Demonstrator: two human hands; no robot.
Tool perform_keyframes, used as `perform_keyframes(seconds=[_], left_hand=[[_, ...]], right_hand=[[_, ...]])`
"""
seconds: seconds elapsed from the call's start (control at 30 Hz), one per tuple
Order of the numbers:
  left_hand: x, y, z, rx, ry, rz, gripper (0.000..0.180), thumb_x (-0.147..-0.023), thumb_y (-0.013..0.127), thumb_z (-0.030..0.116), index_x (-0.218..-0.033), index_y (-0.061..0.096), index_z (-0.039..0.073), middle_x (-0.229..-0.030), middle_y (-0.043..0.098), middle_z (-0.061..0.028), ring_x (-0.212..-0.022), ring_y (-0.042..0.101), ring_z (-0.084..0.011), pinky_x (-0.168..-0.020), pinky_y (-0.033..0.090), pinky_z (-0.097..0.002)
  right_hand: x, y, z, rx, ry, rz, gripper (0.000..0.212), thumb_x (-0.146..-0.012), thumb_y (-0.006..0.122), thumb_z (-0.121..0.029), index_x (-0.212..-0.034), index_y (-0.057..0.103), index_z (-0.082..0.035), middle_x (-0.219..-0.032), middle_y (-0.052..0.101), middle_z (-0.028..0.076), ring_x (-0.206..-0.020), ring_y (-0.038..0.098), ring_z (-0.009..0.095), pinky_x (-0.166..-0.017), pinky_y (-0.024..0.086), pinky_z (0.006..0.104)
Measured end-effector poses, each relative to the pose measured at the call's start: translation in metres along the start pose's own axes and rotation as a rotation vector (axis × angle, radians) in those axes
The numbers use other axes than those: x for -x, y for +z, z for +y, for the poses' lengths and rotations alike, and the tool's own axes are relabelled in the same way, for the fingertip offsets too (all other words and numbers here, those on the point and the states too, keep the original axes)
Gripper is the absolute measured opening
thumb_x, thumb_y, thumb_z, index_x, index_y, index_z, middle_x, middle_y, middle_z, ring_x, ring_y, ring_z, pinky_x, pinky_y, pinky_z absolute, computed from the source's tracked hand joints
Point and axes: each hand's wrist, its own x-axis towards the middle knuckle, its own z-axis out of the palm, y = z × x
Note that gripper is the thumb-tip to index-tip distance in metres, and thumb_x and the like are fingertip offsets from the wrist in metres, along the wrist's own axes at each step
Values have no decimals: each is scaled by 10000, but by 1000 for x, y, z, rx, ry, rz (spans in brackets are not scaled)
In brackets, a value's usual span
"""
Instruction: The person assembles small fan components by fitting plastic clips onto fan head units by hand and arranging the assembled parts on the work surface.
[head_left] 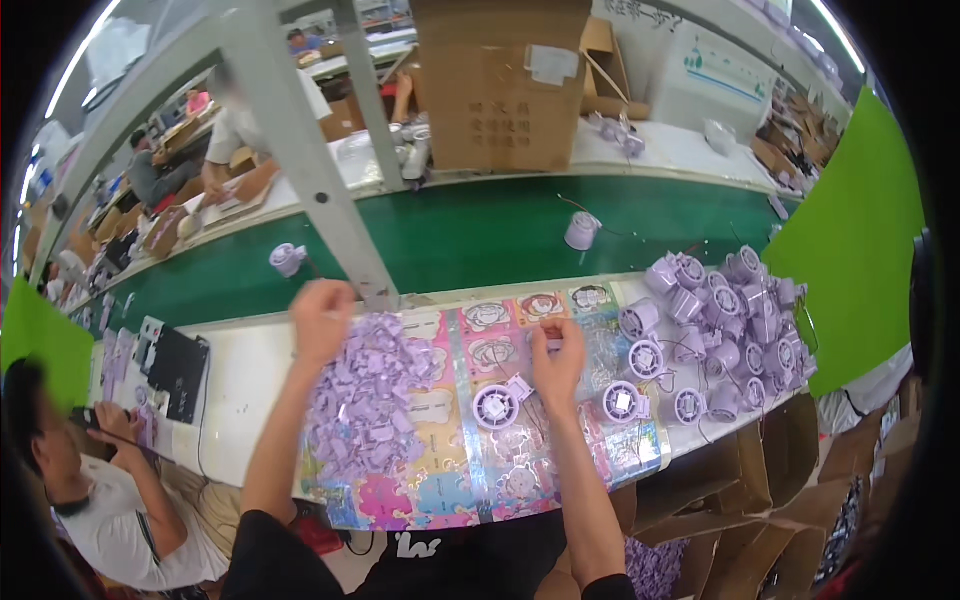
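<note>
My left hand (323, 318) is over the far end of a heap of small light-purple plastic parts (370, 400). Its fingers are blurred, and whether they hold anything is unclear. Just beyond it, a round purple housing (288, 260) with a wire sits on the green conveyor belt (450, 235). My right hand (558, 358) is closed in a pinch above the printed mat, with what looks like a small purple part (553, 344) at the fingertips. Nearer to me, a round purple fan housing (496, 407) lies on the colourful mat (440, 490), left of my right wrist.
Many purple fan housings (735, 320) with loose wires are piled at the right. Another housing (582, 230) is on the belt. A metal post (335, 200) rises behind my left hand. A co-worker (130, 500) sits at the left by a black box (172, 370). Cardboard cartons (740, 490) stand below the table's right edge.
</note>
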Motion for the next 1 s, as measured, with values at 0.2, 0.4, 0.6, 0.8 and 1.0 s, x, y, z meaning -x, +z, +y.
perform_keyframes(seconds=[0.2,0.4,0.6,0.8,1.0], left_hand=[[-56,-36,-159,-597,-98,72,595,-748,733,182,-1305,534,112,-1275,509,-195,-1187,483,-389,-992,431,-479],[-57,-37,-264,-484,-128,-146,691,-776,756,187,-1392,445,176,-1309,436,-214,-1175,502,-413,-997,440,-473],[-50,-39,-246,-362,-255,-36,475,-831,711,127,-1253,497,86,-1186,507,-194,-1037,589,-392,-881,495,-445],[-34,-92,-242,-144,-313,-33,428,-808,727,98,-1189,537,54,-1155,624,-123,-1004,628,-232,-859,487,-345],[59,-111,-48,228,-193,239,532,-776,724,17,-1269,522,8,-1191,585,-126,-1123,564,-240,-1005,413,-356]], right_hand=[[0,-2,-4,41,-137,114,324,-741,625,31,-1064,590,16,-1099,568,163,-1006,559,301,-901,454,382],[3,5,-7,52,-127,76,385,-670,530,90,-1044,586,22,-1060,569,141,-1022,580,266,-919,468,338],[6,-2,3,-44,3,135,377,-675,481,122,-1030,578,36,-1037,558,116,-1011,594,221,-943,468,306],[4,4,20,-188,-19,98,323,-714,508,94,-1023,575,28,-1056,560,105,-1094,567,210,-1009,431,320],[8,-18,-16,-285,205,-19,320,-873,591,-55,-1189,611,-14,-1256,587,111,-1207,517,246,-1055,365,340]])
